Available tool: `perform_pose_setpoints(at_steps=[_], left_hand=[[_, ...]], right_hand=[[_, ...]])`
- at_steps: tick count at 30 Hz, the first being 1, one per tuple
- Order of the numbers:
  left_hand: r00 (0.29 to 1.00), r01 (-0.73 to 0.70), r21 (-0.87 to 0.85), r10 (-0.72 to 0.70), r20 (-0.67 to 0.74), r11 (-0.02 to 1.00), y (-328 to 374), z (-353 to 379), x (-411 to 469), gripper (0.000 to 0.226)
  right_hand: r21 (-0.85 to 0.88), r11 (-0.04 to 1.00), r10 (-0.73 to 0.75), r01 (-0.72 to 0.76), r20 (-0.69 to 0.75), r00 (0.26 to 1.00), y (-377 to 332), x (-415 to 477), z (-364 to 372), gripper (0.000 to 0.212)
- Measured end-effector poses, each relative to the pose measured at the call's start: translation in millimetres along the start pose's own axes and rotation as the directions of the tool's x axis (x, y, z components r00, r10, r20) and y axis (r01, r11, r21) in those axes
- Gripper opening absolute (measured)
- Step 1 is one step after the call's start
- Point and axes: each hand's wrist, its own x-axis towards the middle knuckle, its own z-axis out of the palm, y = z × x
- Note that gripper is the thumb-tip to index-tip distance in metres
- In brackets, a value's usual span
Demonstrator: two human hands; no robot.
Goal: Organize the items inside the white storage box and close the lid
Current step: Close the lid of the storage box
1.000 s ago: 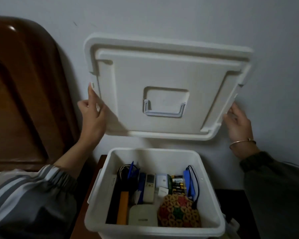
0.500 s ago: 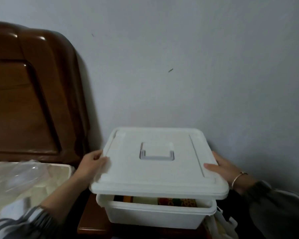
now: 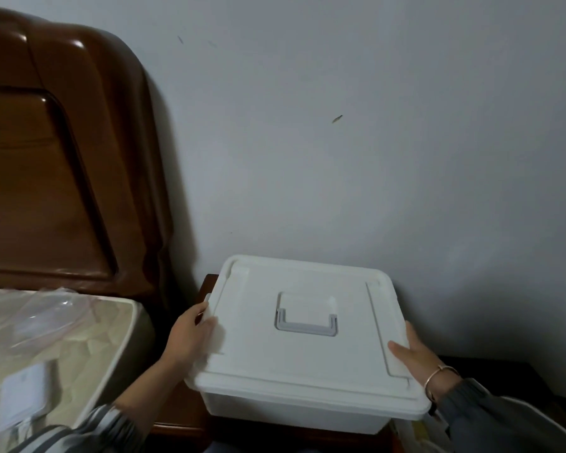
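Note:
The white storage box (image 3: pixel 294 415) stands on a wooden nightstand against the wall. Its white lid (image 3: pixel 307 354) lies flat on top, with a grey folding handle (image 3: pixel 305 324) in a recess at its middle. The items inside are hidden. My left hand (image 3: pixel 190 335) grips the lid's left edge, thumb on top. My right hand (image 3: pixel 412 356) holds the lid's right edge, thumb laid on the top surface; a bracelet sits on that wrist.
The nightstand (image 3: pixel 183 416) is dark brown wood, tight against the grey wall. A wooden headboard (image 3: pixel 59 165) rises at the left above a mattress (image 3: pixel 79 341) wrapped in clear plastic. Something dark stands low at the right (image 3: pixel 504 374).
One second ago I held the lid upright above the open box. It came down over the box, and now it lies flat with no gap showing at the front.

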Motion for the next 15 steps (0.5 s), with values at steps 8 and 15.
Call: perform_pose_setpoints(at_steps=[8, 15], left_hand=[[0.999, 0.042, -0.02, -0.043, -0.015, 0.999, -10.2, 2.9, 12.5, 0.037], [0.998, -0.006, 0.057, 0.003, 0.063, 0.998, -11.6, -2.1, 33.4, 0.021]], right_hand=[[-0.224, 0.972, 0.071, -0.07, -0.003, 0.997, -3.4, 23.1, 11.0, 0.074], [-0.457, 0.889, -0.032, 0.031, 0.007, 0.999, -6.7, 38.8, 11.0, 0.078]])
